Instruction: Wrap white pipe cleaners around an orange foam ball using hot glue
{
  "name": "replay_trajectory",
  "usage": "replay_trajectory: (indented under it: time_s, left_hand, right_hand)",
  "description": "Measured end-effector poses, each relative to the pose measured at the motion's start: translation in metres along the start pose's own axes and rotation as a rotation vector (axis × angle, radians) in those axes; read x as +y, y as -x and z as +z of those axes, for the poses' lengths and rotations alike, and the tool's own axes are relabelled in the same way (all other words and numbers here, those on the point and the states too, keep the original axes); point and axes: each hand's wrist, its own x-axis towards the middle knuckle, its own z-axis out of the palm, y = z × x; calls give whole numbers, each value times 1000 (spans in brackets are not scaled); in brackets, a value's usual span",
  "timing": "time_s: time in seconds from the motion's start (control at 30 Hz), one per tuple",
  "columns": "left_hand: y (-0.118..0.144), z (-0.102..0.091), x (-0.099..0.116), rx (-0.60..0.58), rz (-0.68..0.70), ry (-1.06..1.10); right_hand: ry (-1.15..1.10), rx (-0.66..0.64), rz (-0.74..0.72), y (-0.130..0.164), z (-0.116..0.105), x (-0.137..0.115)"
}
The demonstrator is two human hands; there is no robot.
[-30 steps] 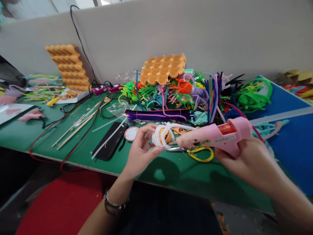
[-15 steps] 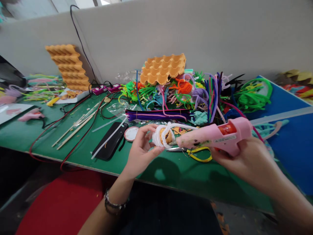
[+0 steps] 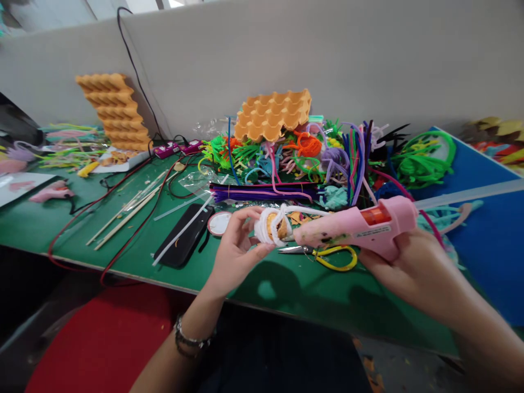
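Hands: left (image 3: 235, 251) grips one wrapped ball (image 3: 272, 228); right (image 3: 413, 267) grips one glue gun (image 3: 352, 229).

Glue gun (image 3: 356, 229) nozzle tip hidden behind white-wrapped piece (image 3: 272, 226); right hand (image 3: 413, 270) forearm cut by edge.

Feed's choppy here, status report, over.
Left hand grips white-wrapped piece. Right hand grips pink glue gun, nozzle at piece. Scissors lie below.
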Motion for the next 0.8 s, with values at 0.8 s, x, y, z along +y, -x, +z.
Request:
replay_trajectory:
  time_s: [0.8]
  left_hand:
    - [0, 0, 0, 21, 0, -23]
  right_hand:
    - [-58, 31, 52, -2, 3, -5]
